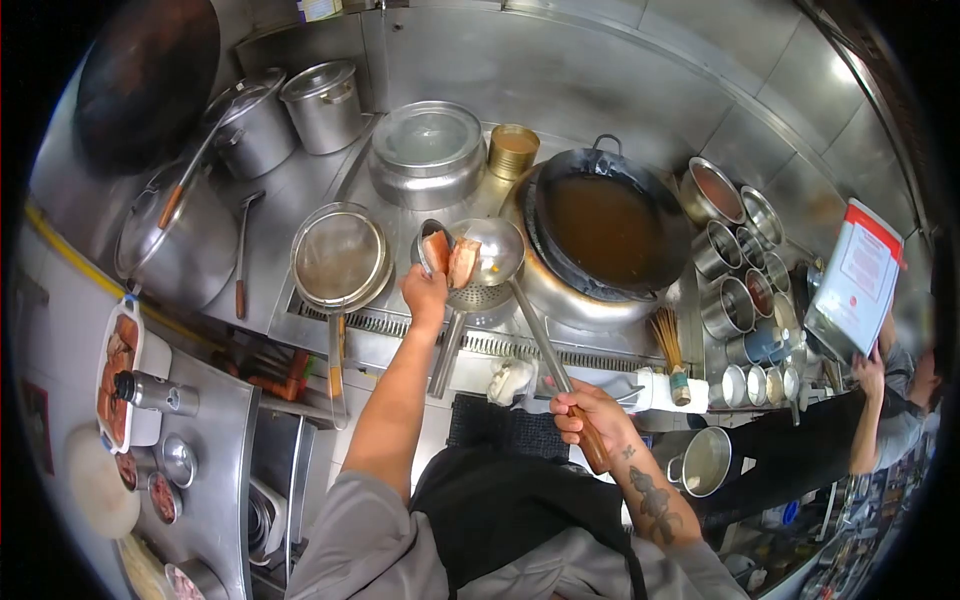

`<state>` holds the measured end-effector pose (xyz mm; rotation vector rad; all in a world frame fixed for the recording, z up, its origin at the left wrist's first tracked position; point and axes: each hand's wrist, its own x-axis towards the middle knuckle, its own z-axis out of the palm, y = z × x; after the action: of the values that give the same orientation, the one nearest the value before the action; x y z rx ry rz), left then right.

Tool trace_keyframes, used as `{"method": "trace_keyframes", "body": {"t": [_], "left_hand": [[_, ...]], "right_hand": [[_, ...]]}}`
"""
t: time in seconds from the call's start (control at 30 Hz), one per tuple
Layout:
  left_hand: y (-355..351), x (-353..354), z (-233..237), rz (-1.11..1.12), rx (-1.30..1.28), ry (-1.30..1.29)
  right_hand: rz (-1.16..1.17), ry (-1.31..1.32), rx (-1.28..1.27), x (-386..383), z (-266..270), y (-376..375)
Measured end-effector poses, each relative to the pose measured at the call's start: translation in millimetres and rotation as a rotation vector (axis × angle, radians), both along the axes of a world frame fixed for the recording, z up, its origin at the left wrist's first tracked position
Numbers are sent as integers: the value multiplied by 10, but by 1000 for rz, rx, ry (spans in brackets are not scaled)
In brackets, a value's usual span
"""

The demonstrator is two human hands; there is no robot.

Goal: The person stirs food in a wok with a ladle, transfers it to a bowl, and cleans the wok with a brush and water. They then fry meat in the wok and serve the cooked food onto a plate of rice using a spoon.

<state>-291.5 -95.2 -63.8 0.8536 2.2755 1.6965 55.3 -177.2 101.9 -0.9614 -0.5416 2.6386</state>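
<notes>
My right hand is wrapped round the wooden handle of a ladle. The ladle's round metal bowl tips toward two browned pieces of meat. My left hand is closed at the lower end of the left meat piece. The right meat piece lies against the ladle's bowl. Directly below them a perforated skimmer rests on the counter, its metal handle toward me. Behind the left piece shows a dark rounded metal rim, mostly hidden.
A wok of brown liquid sits on the burner to the right. A round strainer lies left, and a lidded pot stands behind. Seasoning containers line the right. Beyond them a co-worker holds a large rectangular tin.
</notes>
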Motion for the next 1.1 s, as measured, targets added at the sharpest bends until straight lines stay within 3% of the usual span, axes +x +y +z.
{"method": "trace_keyframes", "body": {"t": [0.03,0.13,0.23,0.33,0.37,0.47,0.6,0.8,0.87,1.1], "left_hand": [[0,-10,-20,13,-17,-39],[-212,163,495,-5,123,-571],[-279,183,399,-4,46,289],[-220,43,194,14,-43,322],[-207,-7,208,10,-3,-80],[-303,14,223,-34,137,-572],[-366,19,35,14,281,-887],[-669,8,318,-75,332,-958],[-830,2,481,-92,280,-966],[-1410,94,732,-164,279,-942]], "right_hand": [[-3,24,-27,20,-10,25],[7,99,-88,74,-44,69],[17,103,-98,31,-48,32],[13,125,-144,-6,-59,-2],[8,142,-168,-9,-61,-4],[-20,214,-288,57,-38,18],[-54,193,-179,112,181,-15],[-169,75,13,433,634,77],[-170,-78,189,530,797,145],[-139,-403,456,766,968,458]]}}
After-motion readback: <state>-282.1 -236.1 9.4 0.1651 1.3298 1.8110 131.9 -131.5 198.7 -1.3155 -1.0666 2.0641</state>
